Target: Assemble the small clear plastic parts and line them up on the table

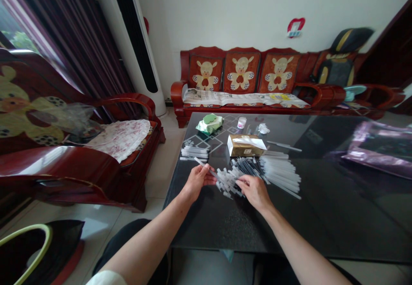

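A slim whitish tube was gripped by the left hand, short frosted pieces left loose beside the right hand (grip unclear).

I see a glossy black surface with pale diamond line pattern. Tissue box gold and white. Wipes pack green and white. I get translucent white tubes, black sticks. Sofa red-brown; cushions rust with cream bears, spotted paws. Curtain dark purple. Seat cloth white, pink floral.
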Tool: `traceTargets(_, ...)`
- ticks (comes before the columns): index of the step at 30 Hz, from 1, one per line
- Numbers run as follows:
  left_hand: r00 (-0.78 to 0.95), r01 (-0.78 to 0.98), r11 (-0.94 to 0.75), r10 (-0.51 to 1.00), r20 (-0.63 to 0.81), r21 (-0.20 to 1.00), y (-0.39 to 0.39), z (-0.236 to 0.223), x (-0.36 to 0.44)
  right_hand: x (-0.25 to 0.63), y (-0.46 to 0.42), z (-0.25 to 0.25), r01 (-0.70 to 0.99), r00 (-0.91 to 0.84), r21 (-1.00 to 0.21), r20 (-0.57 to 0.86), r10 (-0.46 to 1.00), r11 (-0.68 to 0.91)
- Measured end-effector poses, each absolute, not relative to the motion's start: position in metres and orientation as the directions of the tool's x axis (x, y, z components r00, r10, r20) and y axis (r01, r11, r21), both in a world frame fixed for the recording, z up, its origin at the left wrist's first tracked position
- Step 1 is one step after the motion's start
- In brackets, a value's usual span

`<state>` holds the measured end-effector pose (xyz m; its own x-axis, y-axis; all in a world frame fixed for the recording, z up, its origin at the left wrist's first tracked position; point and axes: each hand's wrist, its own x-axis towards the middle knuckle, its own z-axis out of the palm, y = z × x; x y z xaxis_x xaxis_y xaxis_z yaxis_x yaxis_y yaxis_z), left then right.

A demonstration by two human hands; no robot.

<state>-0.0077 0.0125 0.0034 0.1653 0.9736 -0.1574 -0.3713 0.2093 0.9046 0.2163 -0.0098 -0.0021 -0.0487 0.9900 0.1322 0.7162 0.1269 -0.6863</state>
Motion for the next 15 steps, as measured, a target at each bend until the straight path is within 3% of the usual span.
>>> traceTargets(8,0.193,-0.325,0.204,0.97,-0.147,0.923,0.008,0.0,0.0,0.192,-0.027,0.006,0.541,-0.278,-0.806,0.097,0.956,0.239)
traceTargets(12,0.158,-0.328,0.183,0.978,-0.137,0.927,0.012,0.003,-0.005,0.19,-0.031,0.008,0.543,-0.294,-0.805,0.084,0.952,0.238)
traceTargets(15,0.04,-0.371,0.113,0.994,-0.105,0.922,0.023,0.007,-0.022,0.197,-0.028,0.009,0.582,-0.266,-0.776,0.1,0.959,0.242)
